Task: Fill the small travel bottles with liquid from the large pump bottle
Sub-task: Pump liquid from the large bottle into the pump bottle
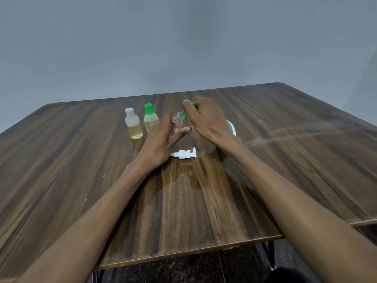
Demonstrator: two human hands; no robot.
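Observation:
A clear, empty small travel bottle (177, 122) stands at the middle of the wooden table (306, 160). My left hand (161, 141) cups it from the left, thumb in front. My right hand (206, 119) pinches a green cap (188, 110) just above and right of the bottle's neck. Two small bottles holding yellow liquid stand to the left: one with a white cap (133, 124), one with a green cap (151, 119). The white pump head (184, 154) lies flat on the table in front. A white and green edge of the large bottle (231, 127) shows behind my right wrist, mostly hidden.
A wet patch (183, 180) spreads on the wood just in front of the pump head. The table's near edge (183, 253) runs below my forearms, with black legs under it. A grey wall stands behind the table.

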